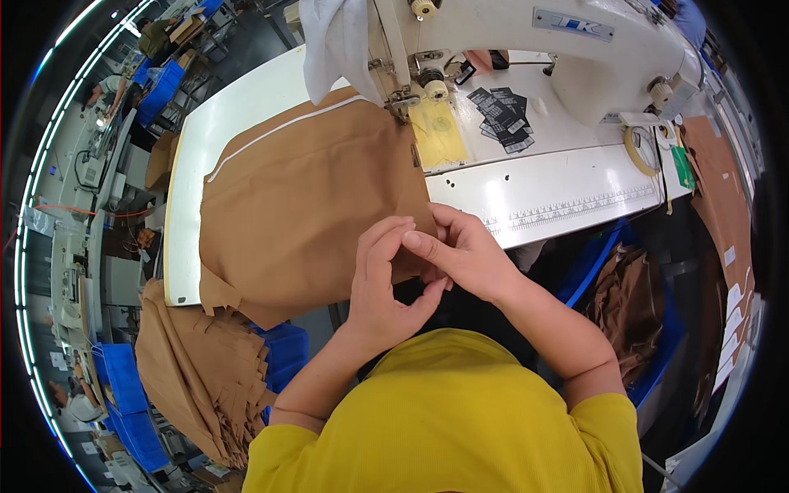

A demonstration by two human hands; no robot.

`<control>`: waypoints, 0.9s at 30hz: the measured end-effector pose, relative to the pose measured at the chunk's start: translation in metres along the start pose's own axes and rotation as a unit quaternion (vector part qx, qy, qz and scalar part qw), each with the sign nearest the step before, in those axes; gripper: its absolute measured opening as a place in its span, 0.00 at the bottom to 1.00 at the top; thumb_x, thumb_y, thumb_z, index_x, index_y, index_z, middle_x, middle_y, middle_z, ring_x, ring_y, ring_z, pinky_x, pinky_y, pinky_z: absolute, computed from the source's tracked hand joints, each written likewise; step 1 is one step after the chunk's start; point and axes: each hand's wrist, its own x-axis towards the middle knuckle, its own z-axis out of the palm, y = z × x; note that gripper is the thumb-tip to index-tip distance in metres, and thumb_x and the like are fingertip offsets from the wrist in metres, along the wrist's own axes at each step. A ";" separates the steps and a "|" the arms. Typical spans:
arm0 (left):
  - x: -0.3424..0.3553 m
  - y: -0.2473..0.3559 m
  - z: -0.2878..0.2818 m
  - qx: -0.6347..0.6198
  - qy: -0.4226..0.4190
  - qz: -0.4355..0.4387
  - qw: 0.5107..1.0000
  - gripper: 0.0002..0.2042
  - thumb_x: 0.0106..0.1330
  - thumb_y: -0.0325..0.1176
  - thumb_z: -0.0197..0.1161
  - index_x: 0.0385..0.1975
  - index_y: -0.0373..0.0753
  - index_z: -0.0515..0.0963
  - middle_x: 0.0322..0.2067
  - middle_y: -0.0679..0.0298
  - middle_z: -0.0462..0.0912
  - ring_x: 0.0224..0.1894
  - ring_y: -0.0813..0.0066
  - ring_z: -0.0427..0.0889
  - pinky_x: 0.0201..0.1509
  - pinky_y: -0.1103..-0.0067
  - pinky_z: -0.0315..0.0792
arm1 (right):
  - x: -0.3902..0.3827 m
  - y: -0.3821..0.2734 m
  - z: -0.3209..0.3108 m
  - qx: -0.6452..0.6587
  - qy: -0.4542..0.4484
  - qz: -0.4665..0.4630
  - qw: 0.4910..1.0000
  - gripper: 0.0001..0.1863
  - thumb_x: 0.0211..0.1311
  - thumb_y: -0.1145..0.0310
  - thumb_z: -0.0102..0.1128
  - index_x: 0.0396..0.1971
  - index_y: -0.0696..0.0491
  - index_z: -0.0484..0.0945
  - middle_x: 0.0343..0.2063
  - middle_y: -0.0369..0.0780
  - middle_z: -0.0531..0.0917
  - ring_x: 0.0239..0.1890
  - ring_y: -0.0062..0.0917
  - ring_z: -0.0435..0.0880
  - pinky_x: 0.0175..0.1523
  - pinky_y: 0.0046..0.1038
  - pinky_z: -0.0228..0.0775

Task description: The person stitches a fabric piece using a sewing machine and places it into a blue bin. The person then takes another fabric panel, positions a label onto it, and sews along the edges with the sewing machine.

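Observation:
A large brown fabric piece (pixel 304 205) lies over the left of the white sewing table, a white strip along its far edge. Its far right corner sits by the needle and presser foot (pixel 401 103) of a sewing machine (pixel 509 33). At the near right edge of the cloth, my left hand (pixel 380 283) curls round with bent fingers and thumb, pinching the border. Close against it, my right hand (pixel 468 251) grips the same edge, its thumb on top. What lies between the fingertips is partly hidden.
Black printed cards (pixel 503 119) and a yellow patch (pixel 440 135) lie near the machine. A tape roll (pixel 641 150) rests at the table's right. Brown cloth pieces (pixel 193 370) hang at the lower left. A blue bin (pixel 670 329) with brown fabric stands at the right.

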 end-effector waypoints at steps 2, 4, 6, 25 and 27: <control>-0.011 -0.001 0.004 0.008 0.012 -0.015 1.000 0.39 0.47 0.23 0.71 0.62 0.36 0.61 0.57 0.51 0.67 0.61 0.57 0.67 0.65 0.67 0.62 | -0.002 -0.001 0.000 0.029 -0.023 0.068 0.997 0.21 0.68 0.59 0.62 0.21 0.53 0.65 0.15 0.32 0.75 0.17 0.10 0.71 0.22 0.16 0.63; -0.015 0.000 0.004 0.013 0.025 -0.029 0.999 0.42 0.46 0.24 0.72 0.64 0.36 0.59 0.58 0.50 0.66 0.63 0.54 0.65 0.68 0.64 0.58 | -0.007 0.007 0.003 0.019 -0.014 0.068 0.997 0.17 0.69 0.63 0.60 0.22 0.56 0.69 0.15 0.33 0.76 0.17 0.11 0.72 0.22 0.17 0.65; -0.014 0.002 -0.002 0.119 -0.027 0.000 0.993 0.47 0.45 0.26 0.72 0.68 0.38 0.54 0.64 0.49 0.63 0.68 0.51 0.59 0.72 0.57 0.48 | -0.012 0.015 0.008 0.039 -0.004 0.072 0.997 0.12 0.68 0.66 0.60 0.28 0.58 0.75 0.17 0.34 0.78 0.18 0.11 0.73 0.22 0.17 0.66; 0.004 -0.035 0.000 0.151 -0.137 0.111 0.973 0.18 0.50 0.27 0.65 0.45 0.41 0.81 0.47 0.64 0.81 0.53 0.63 0.80 0.59 0.63 0.74 | -0.039 0.067 0.017 0.300 0.008 0.120 0.946 0.17 0.74 0.57 0.52 0.34 0.56 0.80 0.18 0.36 0.80 0.14 0.13 0.71 0.18 0.17 0.60; 0.004 -0.036 0.001 0.141 -0.131 0.114 0.975 0.17 0.50 0.27 0.65 0.43 0.40 0.82 0.46 0.63 0.82 0.52 0.62 0.81 0.58 0.64 0.75 | -0.041 0.067 0.016 0.283 0.015 0.113 0.952 0.17 0.74 0.57 0.52 0.34 0.55 0.81 0.18 0.35 0.80 0.14 0.13 0.72 0.19 0.17 0.60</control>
